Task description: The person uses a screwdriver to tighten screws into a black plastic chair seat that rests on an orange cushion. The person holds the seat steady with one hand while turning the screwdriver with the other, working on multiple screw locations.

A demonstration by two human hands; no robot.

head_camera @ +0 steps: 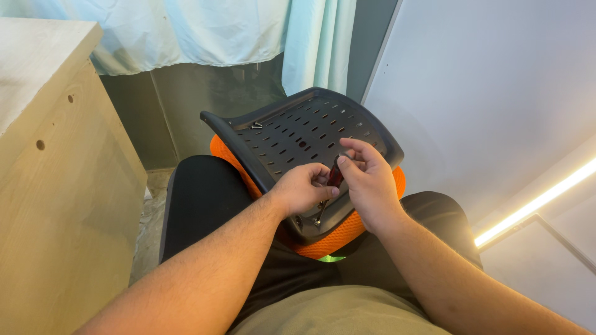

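Head view, frame centre: fingers of the left hand [304,188] and right hand [366,180] pinch a small dark red-handled screwdriver [334,177] between them, shaft angled down against the perforated black seat shell [298,133] resting on orange cushion [323,245] across the lap.

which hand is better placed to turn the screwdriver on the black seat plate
Probably the right hand: its fingers pinch the top of the red-handled screwdriver. The left hand grips lower, steadying it against the black perforated seat plate.
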